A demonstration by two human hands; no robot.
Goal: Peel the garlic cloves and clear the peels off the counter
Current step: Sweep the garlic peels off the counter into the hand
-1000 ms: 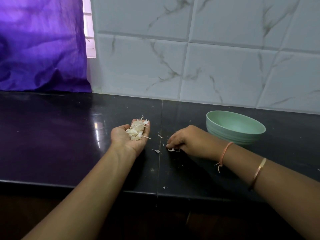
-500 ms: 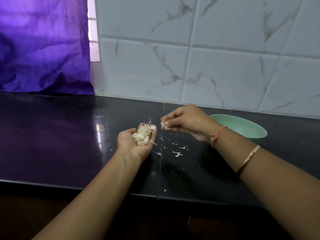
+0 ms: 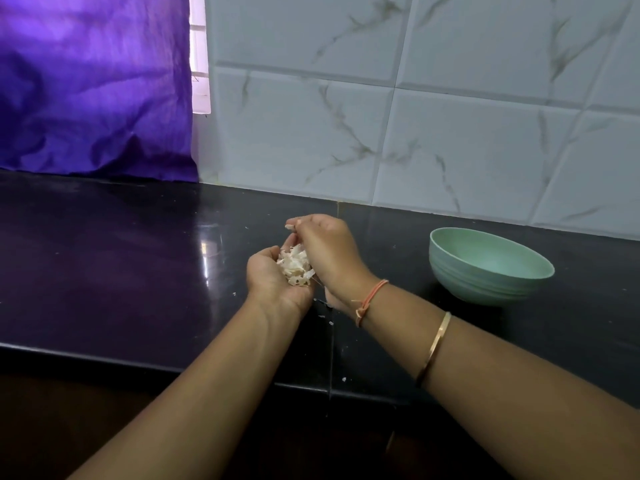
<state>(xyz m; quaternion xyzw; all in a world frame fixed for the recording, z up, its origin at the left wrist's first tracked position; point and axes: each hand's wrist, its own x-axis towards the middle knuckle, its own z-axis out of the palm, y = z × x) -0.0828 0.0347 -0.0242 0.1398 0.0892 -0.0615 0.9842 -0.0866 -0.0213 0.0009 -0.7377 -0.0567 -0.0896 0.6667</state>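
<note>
1. A person's two bare forearms reach over a glossy black counter (image 3: 121, 271), seen from a head camera looking down; a white marble-patterned tiled wall (image 3: 415, 116) stands behind it, with a purple curtain (image 3: 93, 84) at far left.
2. The left hand (image 3: 273, 282) is palm up and cupped just above the counter's middle; its curled fingers cradle a small heap of pale garlic peels (image 3: 294, 268).
3. The right hand (image 3: 329, 254) is directly beside and partly over that heap, touching the left hand; its fingers are curled and drawn together, tips pointing left; whether they pinch a scrap of peel cannot be told.
4. The right wrist wears an orange thread band (image 3: 372, 299); a thin metal bangle (image 3: 434, 348) sits further up the forearm.
5. A few tiny white peel flecks (image 3: 330, 322) lie on the counter under the wrists and toward the front edge.
6. A pale green bowl (image 3: 478, 285) stands upright on the counter, right of the hands and apart from them; nothing can be made out inside it.
</note>
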